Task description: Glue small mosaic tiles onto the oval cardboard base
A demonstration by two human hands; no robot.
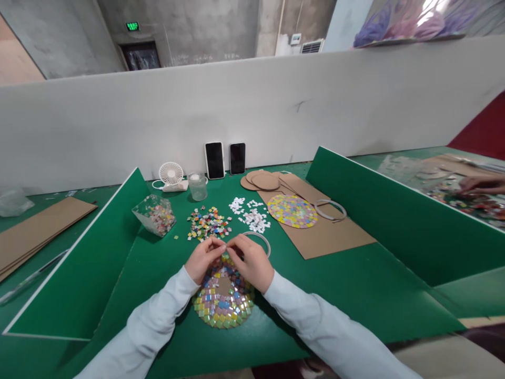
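My left hand point(200, 259) and my right hand point(254, 261) meet fingertip to fingertip, both pinched closed. Whatever lies between the fingers is too small to make out. Just beneath them lies a round cardboard disc with shiny mosaic tiles point(223, 315), mostly yellow and green at the rim, with a bare brown patch point(224, 286) near its middle. My hands hide part of its far edge. Beyond them is a loose heap of coloured tiles point(208, 223), with small white scraps point(254, 219) to its right. A pale ring point(266, 243) sits partly behind my right hand.
A clear tub of tiles point(158, 217) stands left. Behind are a white fan point(171, 173), a glass point(198, 187) and two phones point(214, 160). Right lie a mosaic disc point(292, 210), cardboard point(327, 239) and another ring point(330, 210). Green dividers point(379, 216) flank me; another person's hand point(483, 184) is beyond.
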